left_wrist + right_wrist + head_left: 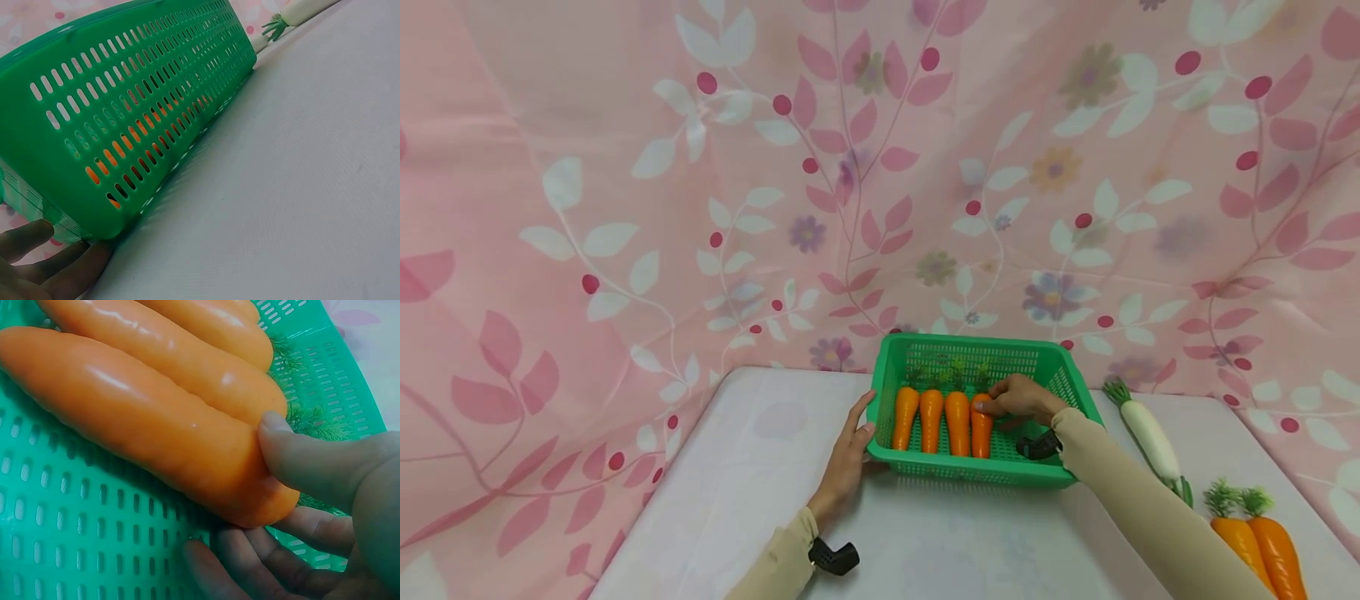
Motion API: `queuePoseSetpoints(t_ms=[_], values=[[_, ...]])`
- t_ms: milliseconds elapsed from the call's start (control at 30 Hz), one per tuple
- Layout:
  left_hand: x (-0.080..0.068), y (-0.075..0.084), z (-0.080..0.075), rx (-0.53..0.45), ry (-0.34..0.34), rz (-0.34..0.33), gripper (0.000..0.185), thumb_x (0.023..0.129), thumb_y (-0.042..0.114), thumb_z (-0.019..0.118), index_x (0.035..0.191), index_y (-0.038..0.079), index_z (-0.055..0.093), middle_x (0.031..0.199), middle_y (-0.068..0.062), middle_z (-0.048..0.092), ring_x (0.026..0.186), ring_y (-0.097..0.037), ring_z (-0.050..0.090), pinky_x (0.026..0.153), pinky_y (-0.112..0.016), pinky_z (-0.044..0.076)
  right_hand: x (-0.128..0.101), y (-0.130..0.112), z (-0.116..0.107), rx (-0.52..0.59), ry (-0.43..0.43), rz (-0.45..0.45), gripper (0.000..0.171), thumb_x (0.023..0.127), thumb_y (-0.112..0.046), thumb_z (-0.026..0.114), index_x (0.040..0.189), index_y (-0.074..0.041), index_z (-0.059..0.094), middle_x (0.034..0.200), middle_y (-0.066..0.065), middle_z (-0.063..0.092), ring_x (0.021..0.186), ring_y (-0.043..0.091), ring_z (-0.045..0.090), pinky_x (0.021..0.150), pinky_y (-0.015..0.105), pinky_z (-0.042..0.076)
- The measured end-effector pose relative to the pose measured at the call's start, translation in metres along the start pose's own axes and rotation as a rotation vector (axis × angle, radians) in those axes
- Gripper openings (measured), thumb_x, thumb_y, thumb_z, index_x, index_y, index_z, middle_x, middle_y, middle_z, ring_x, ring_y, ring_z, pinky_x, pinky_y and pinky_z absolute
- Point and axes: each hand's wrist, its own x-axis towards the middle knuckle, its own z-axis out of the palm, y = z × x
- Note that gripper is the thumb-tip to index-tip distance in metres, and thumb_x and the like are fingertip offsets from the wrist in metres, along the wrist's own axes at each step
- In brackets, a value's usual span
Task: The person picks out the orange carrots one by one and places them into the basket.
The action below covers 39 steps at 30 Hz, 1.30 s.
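Several orange carrots (957, 423) with green tops lie side by side in a green plastic basket (977, 469). My right hand (1018, 398) reaches into it and pinches the thick upper end of the rightmost carrot (981, 435). In the right wrist view the thumb (306, 456) presses on top of that carrot (150, 425), with fingers along its side and under its end. My left hand (848, 454) rests against the basket's left end, fingers extended. The left wrist view shows these fingers (69, 269) touching the basket's lower corner (94, 219).
A white radish (1152, 437) with green leaves lies on the white table (775, 442) to the right of the basket. Nearer, at the lower right, two more carrots (1273, 554) lie together. A pink floral cloth (880, 183) hangs behind the table.
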Motion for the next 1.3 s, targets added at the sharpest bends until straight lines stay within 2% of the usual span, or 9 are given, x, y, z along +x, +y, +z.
queuePoseSetpoints(t_ms=[133,333,500,633,733,900,1067,1200,1300], values=[[-0.001,0.003,-0.001,0.013,0.001,-0.004,0.051,0.109,0.030,0.034,0.158,0.030,0.021,0.156,-0.013,0.034,0.115,-0.041,0.059,0.097,-0.046,0.045,0.000,-0.002,0.000,-0.006,-0.006,0.005,0.069,0.090,-0.030,0.074,0.138,0.012,0.048,0.139,0.031,0.050,0.102,0.029,0.067,0.077,0.044,0.058],[-0.001,0.005,0.000,0.039,0.006,-0.005,0.051,0.109,0.029,0.033,0.158,0.029,0.021,0.163,-0.007,0.020,0.129,-0.038,0.050,0.102,-0.049,0.041,0.000,-0.003,0.002,-0.014,-0.024,0.012,0.069,0.089,-0.029,0.075,0.138,0.012,0.049,0.134,0.028,0.055,0.102,0.030,0.067,0.076,0.043,0.058],[0.000,0.004,0.000,0.032,-0.002,-0.019,0.051,0.109,0.028,0.032,0.158,0.031,0.020,0.163,-0.006,0.019,0.134,-0.036,0.043,0.107,-0.055,0.034,-0.001,-0.004,0.002,-0.017,-0.032,0.018,0.069,0.088,-0.029,0.075,0.138,0.011,0.048,0.132,0.026,0.058,0.102,0.029,0.067,0.077,0.044,0.058],[0.002,0.006,0.000,0.035,-0.016,-0.010,0.051,0.109,0.025,0.032,0.159,0.030,0.020,0.164,-0.003,0.018,0.143,-0.034,0.031,0.113,-0.061,0.023,-0.002,-0.004,0.002,-0.020,-0.042,0.015,0.072,0.088,-0.029,0.075,0.140,0.012,0.046,0.133,0.027,0.057,0.103,0.030,0.066,0.079,0.046,0.057],[0.003,0.008,-0.001,0.057,-0.020,-0.003,0.051,0.109,0.022,0.032,0.159,0.029,0.022,0.164,0.000,0.019,0.146,-0.032,0.026,0.114,-0.061,0.019,-0.002,-0.004,0.002,-0.016,-0.045,0.022,0.075,0.088,-0.030,0.076,0.141,0.012,0.043,0.132,0.027,0.057,0.105,0.032,0.066,0.080,0.047,0.057],[0.002,0.011,-0.002,0.106,-0.015,0.011,0.050,0.109,0.024,0.032,0.158,0.028,0.023,0.163,-0.004,0.023,0.142,-0.030,0.033,0.113,-0.058,0.023,-0.002,-0.005,0.002,-0.024,-0.044,0.029,0.078,0.087,-0.032,0.077,0.142,0.011,0.043,0.127,0.024,0.061,0.106,0.034,0.065,0.080,0.047,0.057],[0.002,0.011,-0.002,0.134,-0.007,0.017,0.050,0.109,0.027,0.031,0.158,0.028,0.023,0.159,-0.010,0.030,0.136,-0.031,0.041,0.112,-0.058,0.026,-0.005,-0.009,0.003,-0.061,-0.037,0.023,0.080,0.084,-0.034,0.079,0.140,0.011,0.044,0.130,0.026,0.058,0.107,0.034,0.064,0.079,0.046,0.057],[0.003,0.000,-0.001,0.130,-0.003,0.018,0.050,0.109,0.026,0.030,0.158,0.028,0.022,0.153,-0.016,0.039,0.121,-0.036,0.054,0.106,-0.054,0.034,-0.011,-0.013,0.004,-0.135,-0.025,0.005,0.080,0.083,-0.036,0.080,0.138,0.012,0.047,0.130,0.027,0.057,0.106,0.034,0.064,0.079,0.045,0.057],[0.007,-0.014,-0.001,0.148,0.023,0.026,0.049,0.109,0.028,0.030,0.158,0.032,0.023,0.157,-0.010,0.035,0.122,-0.035,0.054,0.104,-0.053,0.034,-0.017,-0.016,0.004,-0.192,-0.024,-0.009,0.078,0.083,-0.036,0.080,0.136,0.013,0.050,0.131,0.030,0.056,0.108,0.038,0.063,0.080,0.047,0.056]])
